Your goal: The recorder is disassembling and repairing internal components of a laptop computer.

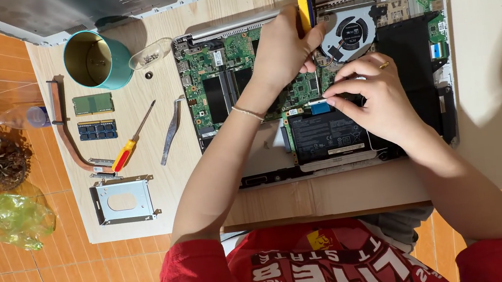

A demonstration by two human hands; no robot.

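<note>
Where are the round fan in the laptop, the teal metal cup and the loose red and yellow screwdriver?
Round black fan (348,30), head view, on its hub.
Teal metal cup (118,63), head view, on its outer wall.
Red and yellow screwdriver (125,155), head view, on its handle.
</note>
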